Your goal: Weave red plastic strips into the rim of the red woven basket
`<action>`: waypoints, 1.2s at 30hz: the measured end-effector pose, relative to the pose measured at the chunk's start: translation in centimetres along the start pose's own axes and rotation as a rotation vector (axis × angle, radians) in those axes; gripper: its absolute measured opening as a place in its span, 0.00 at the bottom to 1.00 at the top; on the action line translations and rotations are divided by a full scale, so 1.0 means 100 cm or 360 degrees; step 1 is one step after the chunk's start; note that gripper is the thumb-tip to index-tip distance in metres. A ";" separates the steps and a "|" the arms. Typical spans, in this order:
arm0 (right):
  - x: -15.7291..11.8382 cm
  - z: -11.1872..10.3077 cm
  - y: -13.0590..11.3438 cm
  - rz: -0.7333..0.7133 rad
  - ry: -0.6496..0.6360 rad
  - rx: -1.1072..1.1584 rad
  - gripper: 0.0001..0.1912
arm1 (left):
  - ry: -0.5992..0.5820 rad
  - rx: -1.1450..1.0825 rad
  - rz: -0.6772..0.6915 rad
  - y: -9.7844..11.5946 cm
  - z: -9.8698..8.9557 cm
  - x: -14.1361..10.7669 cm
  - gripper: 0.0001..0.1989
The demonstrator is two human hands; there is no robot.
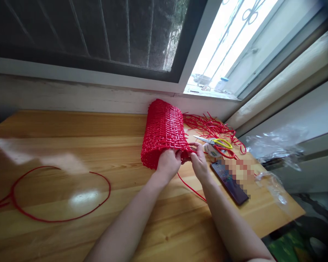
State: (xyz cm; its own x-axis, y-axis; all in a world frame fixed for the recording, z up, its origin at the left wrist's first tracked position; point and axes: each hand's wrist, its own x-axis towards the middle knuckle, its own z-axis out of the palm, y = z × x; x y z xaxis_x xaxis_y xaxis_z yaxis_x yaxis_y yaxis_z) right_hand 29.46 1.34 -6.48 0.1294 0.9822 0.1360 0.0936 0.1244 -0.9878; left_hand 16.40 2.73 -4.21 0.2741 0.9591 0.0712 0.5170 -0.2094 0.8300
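A red woven basket (165,125) lies on its side on the wooden table, its open end toward me. My left hand (168,163) reaches into the opening, its fingers partly hidden inside and its thumb closed against the rim. At the right side of the same rim, my right hand (200,160) has its thumb and fingers pinched on the weave edge. Whether a loose strand is also between those fingers, I cannot tell. A thin red strand (190,187) runs below my hands along the table and passes under my right forearm.
Scissors (215,143) with yellow and red handles rest on a white roll (211,150). Cut red strands (210,125) pile behind them. A phone (229,183) lies right of my forearm. Clear plastic (276,145) is at the right edge; a looped red strand (109,189) lies left.
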 end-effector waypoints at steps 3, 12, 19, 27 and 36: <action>-0.001 -0.003 -0.001 -0.0003 -0.0152 0.0005 0.17 | -0.0007 0.0066 0.0030 -0.002 0.000 0.001 0.13; 0.001 -0.011 0.007 -0.0014 -0.0472 0.0262 0.20 | -0.0066 0.0429 -0.0092 0.002 -0.009 -0.002 0.16; 0.004 -0.010 0.019 0.0092 -0.0376 0.0343 0.17 | -0.0086 0.0472 -0.0020 -0.004 -0.004 -0.004 0.14; 0.004 -0.003 0.017 0.0089 -0.0291 0.0241 0.14 | -0.0058 0.0399 0.0069 -0.013 0.003 -0.004 0.14; 0.005 0.005 0.026 0.0081 -0.0204 0.0278 0.16 | 0.0024 0.0599 0.0039 -0.010 0.003 -0.006 0.14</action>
State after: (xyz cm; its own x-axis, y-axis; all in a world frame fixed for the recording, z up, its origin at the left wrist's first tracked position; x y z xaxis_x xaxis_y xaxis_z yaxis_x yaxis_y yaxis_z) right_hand 29.31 2.22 -9.01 0.0017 0.9963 0.0860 -0.0835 0.0858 -0.9928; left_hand 15.99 2.26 -5.27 0.2794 0.9550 0.0990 0.7730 -0.2849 0.5668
